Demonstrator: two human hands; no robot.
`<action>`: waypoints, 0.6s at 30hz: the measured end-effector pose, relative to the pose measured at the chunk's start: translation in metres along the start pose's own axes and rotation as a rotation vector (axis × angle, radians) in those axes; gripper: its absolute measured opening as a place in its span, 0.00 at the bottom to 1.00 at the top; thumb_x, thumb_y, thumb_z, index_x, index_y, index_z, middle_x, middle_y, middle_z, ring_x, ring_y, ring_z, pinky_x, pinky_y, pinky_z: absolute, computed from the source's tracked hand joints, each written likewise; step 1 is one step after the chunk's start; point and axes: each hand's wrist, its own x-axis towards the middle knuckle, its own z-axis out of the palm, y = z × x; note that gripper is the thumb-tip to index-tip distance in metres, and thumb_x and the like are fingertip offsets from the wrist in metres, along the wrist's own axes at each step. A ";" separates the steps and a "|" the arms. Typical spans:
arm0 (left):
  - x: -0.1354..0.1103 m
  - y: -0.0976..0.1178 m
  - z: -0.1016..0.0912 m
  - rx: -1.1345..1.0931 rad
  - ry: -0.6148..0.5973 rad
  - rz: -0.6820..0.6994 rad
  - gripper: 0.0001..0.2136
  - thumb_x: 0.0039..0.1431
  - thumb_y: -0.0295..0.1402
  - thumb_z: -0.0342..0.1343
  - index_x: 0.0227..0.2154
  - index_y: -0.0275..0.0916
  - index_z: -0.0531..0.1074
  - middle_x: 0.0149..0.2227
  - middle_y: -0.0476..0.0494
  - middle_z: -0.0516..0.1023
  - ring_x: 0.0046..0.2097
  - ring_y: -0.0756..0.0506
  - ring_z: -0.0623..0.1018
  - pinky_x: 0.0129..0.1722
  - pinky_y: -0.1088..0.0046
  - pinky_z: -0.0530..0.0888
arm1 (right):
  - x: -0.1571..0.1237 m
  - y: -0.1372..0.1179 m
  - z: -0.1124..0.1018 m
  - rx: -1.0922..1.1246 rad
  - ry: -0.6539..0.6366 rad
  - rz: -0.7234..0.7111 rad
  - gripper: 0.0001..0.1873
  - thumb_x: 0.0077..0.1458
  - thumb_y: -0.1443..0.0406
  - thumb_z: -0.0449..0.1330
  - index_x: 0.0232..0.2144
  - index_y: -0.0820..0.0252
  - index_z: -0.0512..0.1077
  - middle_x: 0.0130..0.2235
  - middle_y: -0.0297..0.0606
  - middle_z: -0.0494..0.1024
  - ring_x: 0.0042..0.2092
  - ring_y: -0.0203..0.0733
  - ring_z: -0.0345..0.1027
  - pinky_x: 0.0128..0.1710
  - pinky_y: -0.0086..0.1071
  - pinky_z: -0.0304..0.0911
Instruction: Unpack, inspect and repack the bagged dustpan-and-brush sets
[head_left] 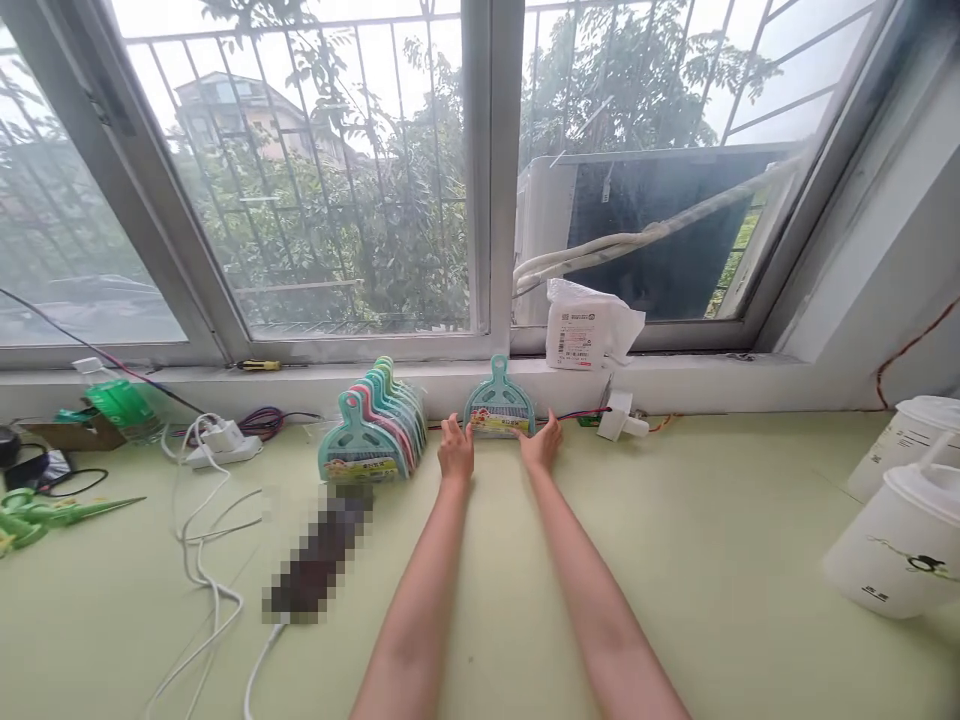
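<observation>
Fingers (452,430) of left hand (456,452) and right hand (541,446) curled, pinching lower corners of teal dustpan set (500,400), upright at frame centre against window ledge (712,385). Risk: shallow lean, tips forward; sideways nudge topples dustpan stack (375,435) just left.

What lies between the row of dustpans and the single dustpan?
Head view: only the left hand, at the single dustpan's edge; beside the row of dustpans, bare table.

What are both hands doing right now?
Left hand: open, touching the dustpan's left edge.
Right hand: open, touching the dustpan's right edge.
</observation>
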 end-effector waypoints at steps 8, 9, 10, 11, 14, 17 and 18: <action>-0.076 0.003 -0.048 -0.089 -0.050 0.109 0.13 0.65 0.32 0.43 0.50 0.39 0.63 0.46 0.37 0.70 0.44 0.43 0.75 0.36 0.69 0.72 | -0.049 -0.003 -0.045 0.014 -0.039 0.061 0.28 0.47 0.67 0.56 0.53 0.65 0.60 0.55 0.56 0.65 0.59 0.55 0.54 0.58 0.48 0.49; -0.087 0.004 -0.057 -0.115 -0.044 0.116 0.12 0.64 0.31 0.43 0.49 0.40 0.63 0.46 0.37 0.70 0.45 0.43 0.75 0.38 0.69 0.72 | -0.057 -0.005 -0.054 0.017 -0.072 0.076 0.27 0.47 0.68 0.54 0.52 0.64 0.62 0.54 0.54 0.66 0.57 0.54 0.56 0.58 0.48 0.50; -0.098 0.005 -0.065 -0.145 -0.019 0.118 0.12 0.63 0.29 0.44 0.48 0.40 0.63 0.46 0.37 0.70 0.47 0.42 0.74 0.40 0.68 0.72 | -0.066 -0.007 -0.064 0.022 -0.116 0.081 0.26 0.46 0.69 0.53 0.50 0.63 0.63 0.52 0.52 0.68 0.56 0.53 0.58 0.57 0.47 0.51; -0.107 0.005 -0.075 -0.180 0.021 0.118 0.12 0.62 0.27 0.44 0.48 0.41 0.63 0.47 0.37 0.70 0.49 0.42 0.73 0.43 0.66 0.71 | -0.076 -0.009 -0.074 0.025 -0.169 0.076 0.25 0.45 0.70 0.52 0.49 0.62 0.65 0.51 0.50 0.69 0.54 0.51 0.60 0.57 0.46 0.51; -0.114 -0.005 -0.107 -0.282 0.214 0.060 0.16 0.59 0.24 0.46 0.49 0.41 0.62 0.53 0.35 0.66 0.57 0.40 0.67 0.54 0.60 0.64 | -0.109 -0.018 -0.109 0.016 -0.347 0.028 0.21 0.46 0.70 0.50 0.43 0.59 0.70 0.48 0.45 0.71 0.51 0.49 0.61 0.55 0.43 0.53; -0.088 -0.038 -0.142 -0.258 0.441 -0.219 0.19 0.56 0.22 0.50 0.51 0.39 0.60 0.57 0.31 0.61 0.62 0.38 0.61 0.58 0.58 0.60 | -0.145 -0.027 -0.146 0.022 -0.473 -0.019 0.18 0.47 0.70 0.49 0.39 0.57 0.74 0.48 0.42 0.71 0.52 0.48 0.59 0.54 0.41 0.55; -0.074 -0.054 -0.153 -0.210 0.464 -0.312 0.20 0.55 0.23 0.51 0.51 0.38 0.59 0.58 0.30 0.60 0.62 0.37 0.60 0.57 0.58 0.60 | -0.156 -0.030 -0.157 0.028 -0.492 -0.029 0.18 0.48 0.70 0.49 0.38 0.56 0.74 0.48 0.41 0.71 0.52 0.48 0.59 0.54 0.40 0.56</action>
